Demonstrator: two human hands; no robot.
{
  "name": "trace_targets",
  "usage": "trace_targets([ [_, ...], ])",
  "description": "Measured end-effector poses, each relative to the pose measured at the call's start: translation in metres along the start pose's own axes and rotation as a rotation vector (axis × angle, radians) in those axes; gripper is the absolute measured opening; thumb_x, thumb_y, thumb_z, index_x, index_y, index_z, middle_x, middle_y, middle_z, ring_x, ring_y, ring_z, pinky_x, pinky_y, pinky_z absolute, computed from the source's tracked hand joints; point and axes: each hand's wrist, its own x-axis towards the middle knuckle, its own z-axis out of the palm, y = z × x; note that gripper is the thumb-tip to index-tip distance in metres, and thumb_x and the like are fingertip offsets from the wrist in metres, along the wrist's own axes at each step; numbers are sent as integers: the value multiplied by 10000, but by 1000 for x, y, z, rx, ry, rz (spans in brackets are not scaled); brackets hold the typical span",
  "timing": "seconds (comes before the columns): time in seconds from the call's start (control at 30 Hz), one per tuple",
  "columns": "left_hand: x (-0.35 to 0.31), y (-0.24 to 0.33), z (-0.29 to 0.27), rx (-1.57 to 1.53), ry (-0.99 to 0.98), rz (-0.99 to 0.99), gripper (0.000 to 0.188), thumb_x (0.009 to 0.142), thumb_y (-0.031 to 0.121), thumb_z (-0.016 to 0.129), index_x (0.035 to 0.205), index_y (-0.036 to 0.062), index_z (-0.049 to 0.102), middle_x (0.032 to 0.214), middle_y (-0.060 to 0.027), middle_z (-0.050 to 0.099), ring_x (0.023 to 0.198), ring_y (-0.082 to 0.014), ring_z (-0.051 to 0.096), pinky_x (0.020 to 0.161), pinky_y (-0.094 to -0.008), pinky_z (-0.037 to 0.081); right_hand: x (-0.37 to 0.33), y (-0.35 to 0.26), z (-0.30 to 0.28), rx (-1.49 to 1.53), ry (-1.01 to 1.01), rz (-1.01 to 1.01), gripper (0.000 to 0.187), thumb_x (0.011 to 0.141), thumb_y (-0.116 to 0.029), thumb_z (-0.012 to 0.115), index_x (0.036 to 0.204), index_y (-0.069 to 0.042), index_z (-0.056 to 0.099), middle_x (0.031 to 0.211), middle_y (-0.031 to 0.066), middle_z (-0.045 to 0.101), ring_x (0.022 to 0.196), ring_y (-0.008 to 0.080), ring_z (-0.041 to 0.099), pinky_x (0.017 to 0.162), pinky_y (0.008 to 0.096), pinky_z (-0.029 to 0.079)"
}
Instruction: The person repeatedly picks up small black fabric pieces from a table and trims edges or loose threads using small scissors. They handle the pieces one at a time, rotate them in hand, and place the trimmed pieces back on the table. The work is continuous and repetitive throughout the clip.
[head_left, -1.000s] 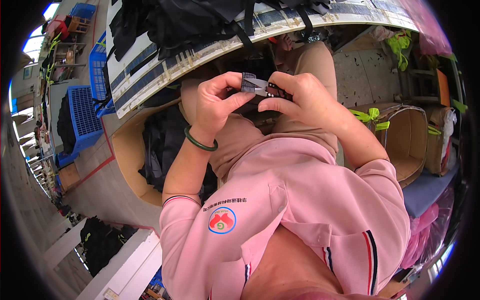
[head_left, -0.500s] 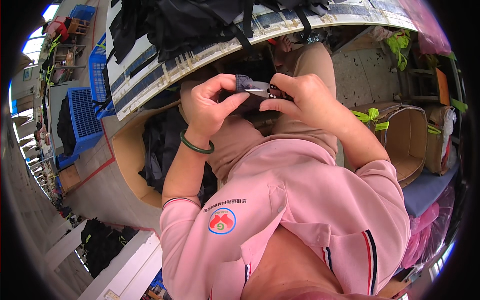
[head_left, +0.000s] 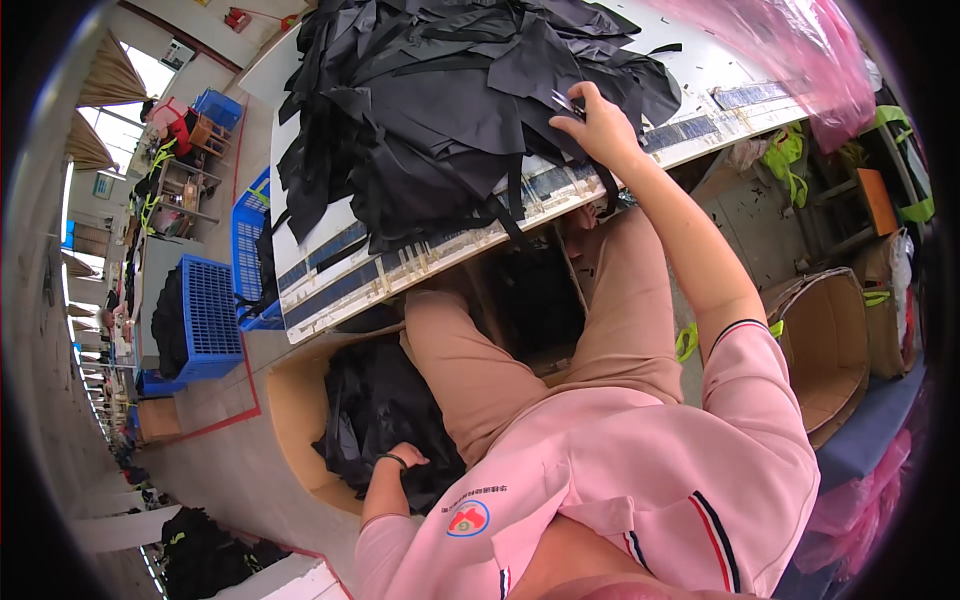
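Note:
Small thread snips [head_left: 566, 101] with bright blades stick out from my right hand [head_left: 604, 126], its thumb and fingers closed around them. This hand is over the right part of a heap of black fabric pieces [head_left: 450, 110] on the worktable. Down at my left side, my left hand [head_left: 408, 455] rests at a second pile of black pieces [head_left: 375, 400] inside a cardboard box [head_left: 293, 425]. Its fingers are small and partly hidden, so whether they grip a piece cannot be made out.
The white worktable [head_left: 300, 255] has a worn, taped front edge above my knees. Blue plastic crates [head_left: 212, 318] stand to the left. An open cardboard carton [head_left: 815, 340] is at the right, and pink plastic sheeting [head_left: 800, 50] hangs over the table's right corner.
My hands have parted: the left went down to the box, away from the small dark piece it held. My right hand moved up to the heap with the snips. The view has shifted.

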Motion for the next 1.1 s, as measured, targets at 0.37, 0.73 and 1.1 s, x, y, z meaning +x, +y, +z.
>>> trace_targets([
  [0.37,-63,146,-103,-120,713,525,309,859,305,657,919,2,669,799,-98,681,742,-218,646,719,-332,510,5,-25,-4,126,-1,-120,206,804,-224,699,904,-54,642,858,135,653,792,283,643,702,360,490],
  [0.73,-106,423,-208,-916,441,1401,729,923,606,395,1401,56,360,1363,-136,467,1257,-313,443,1063,-455,345,-219,-79,-29,1010,-1230,-242,195,841,-144,700,938,12,636,827,78,642,780,132,573,717,287,458],
  [1.1,-121,403,-215,-1507,-546,1445,365,959,169,464,1274,-12,506,1263,-134,563,1138,-257,567,989,-379,450,-208,-34,-50,604,-791,-267,246,797,-193,730,950,-15,654,859,104,658,770,232,625,697,321,490],
])
